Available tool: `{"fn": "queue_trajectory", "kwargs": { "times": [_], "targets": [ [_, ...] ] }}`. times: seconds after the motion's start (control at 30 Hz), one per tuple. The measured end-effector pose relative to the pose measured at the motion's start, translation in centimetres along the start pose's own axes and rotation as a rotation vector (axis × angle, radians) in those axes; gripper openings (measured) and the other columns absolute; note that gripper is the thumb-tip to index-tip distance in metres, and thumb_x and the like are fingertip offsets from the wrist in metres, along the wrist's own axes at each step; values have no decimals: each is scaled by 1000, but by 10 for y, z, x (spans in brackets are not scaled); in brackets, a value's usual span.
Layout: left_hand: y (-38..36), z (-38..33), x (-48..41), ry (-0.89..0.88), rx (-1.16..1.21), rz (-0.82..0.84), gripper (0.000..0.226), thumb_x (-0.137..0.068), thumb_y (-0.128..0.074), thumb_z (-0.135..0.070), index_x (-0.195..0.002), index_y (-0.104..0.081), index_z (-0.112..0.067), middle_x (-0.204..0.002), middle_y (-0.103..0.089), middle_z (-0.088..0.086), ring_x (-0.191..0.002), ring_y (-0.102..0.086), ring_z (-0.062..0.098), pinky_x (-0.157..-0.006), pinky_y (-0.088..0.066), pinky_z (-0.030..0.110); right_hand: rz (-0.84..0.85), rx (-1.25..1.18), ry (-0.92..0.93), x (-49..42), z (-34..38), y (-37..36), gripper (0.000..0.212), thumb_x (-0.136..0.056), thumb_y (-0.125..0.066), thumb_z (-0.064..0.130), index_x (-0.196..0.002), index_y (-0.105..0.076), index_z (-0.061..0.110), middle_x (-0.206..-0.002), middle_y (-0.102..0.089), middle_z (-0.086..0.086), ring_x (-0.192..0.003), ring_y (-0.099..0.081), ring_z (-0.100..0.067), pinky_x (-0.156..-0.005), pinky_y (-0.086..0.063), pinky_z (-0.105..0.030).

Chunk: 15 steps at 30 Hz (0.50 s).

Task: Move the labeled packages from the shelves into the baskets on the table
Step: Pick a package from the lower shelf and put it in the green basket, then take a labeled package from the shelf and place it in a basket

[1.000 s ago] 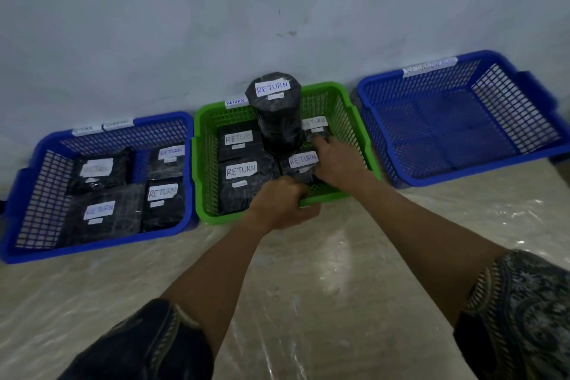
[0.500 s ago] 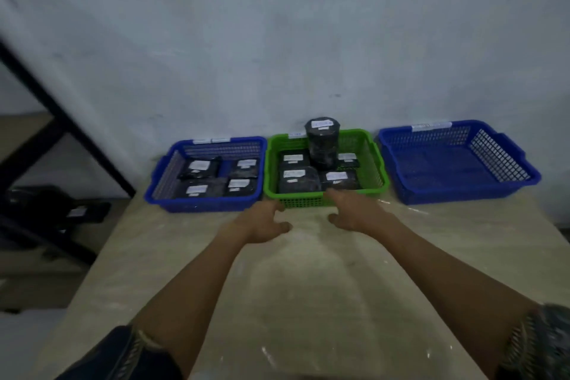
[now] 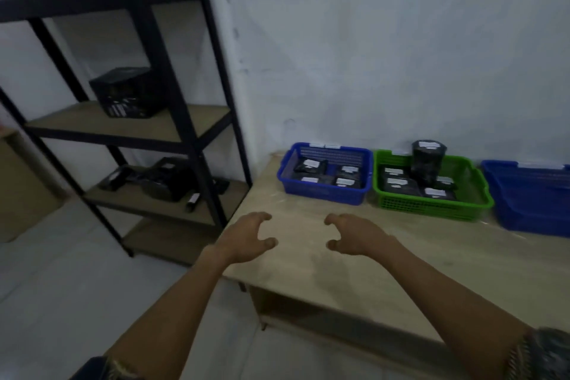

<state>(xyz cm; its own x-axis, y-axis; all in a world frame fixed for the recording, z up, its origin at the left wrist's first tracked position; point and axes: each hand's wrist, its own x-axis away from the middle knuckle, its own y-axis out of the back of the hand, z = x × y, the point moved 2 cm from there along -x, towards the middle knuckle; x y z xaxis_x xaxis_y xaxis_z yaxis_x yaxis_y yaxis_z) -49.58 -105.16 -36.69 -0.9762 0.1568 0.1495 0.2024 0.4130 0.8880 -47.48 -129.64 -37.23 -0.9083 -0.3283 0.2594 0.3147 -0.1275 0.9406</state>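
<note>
Black wrapped flat packages [image 3: 310,166] with white labels lie label-up in the blue basket [image 3: 324,194] and the green basket [image 3: 431,205]. One tall round package [image 3: 428,163] stands upright in the green one. Both mesh-walled plastic baskets sit on the pale wooden table [image 3: 339,274] by the wall. A dark box [image 3: 126,92] sits on the black metal shelves [image 3: 197,120]. The left hand [image 3: 246,237] and right hand [image 3: 354,236] are over the table, fingers loosely curled, holding nothing.

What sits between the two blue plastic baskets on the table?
In the head view, a green plastic mesh basket holding black wrapped packages sits between the left blue basket and the right blue basket.
</note>
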Motion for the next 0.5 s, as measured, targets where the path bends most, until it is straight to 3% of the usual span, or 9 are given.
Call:
{"fn": "queue_trajectory", "kwargs": {
  "times": [0.13, 0.3, 0.5],
  "targets": [
    [32, 100, 59, 52, 10, 13, 65, -85, -66, -45, -139, -44, -18, -142, -48, 3, -127, -47, 20, -103, -41, 34, 35, 12, 26, -9, 105, -24, 57, -89, -59, 41, -138, -37, 23, -132, -50, -8, -117, -51, -26, -93, -44, -37],
    [64, 197, 114, 107, 60, -40, 71, -85, -68, -41, -144, -40, -13, -149, -40, 7, -137, -37, 21, -110, -31, 30, -5, 19, 120, -18, 221, -53, 61, -88, -59, 43, -140, -34, 23, -132, -49, -8, -117, -50, -27, -93, -44, -37],
    [107, 292, 124, 170, 96, -15, 77, -82, -68, -48, -145, -37, -15, -148, -40, 4, -136, -37, 21, -111, -32, 29, 23, 41, 229, -85, 333, -64, 72, -86, -61, 43, -146, -25, 23, -138, -44, -9, -121, -48, -28, -93, -44, -36]
  ]
}}
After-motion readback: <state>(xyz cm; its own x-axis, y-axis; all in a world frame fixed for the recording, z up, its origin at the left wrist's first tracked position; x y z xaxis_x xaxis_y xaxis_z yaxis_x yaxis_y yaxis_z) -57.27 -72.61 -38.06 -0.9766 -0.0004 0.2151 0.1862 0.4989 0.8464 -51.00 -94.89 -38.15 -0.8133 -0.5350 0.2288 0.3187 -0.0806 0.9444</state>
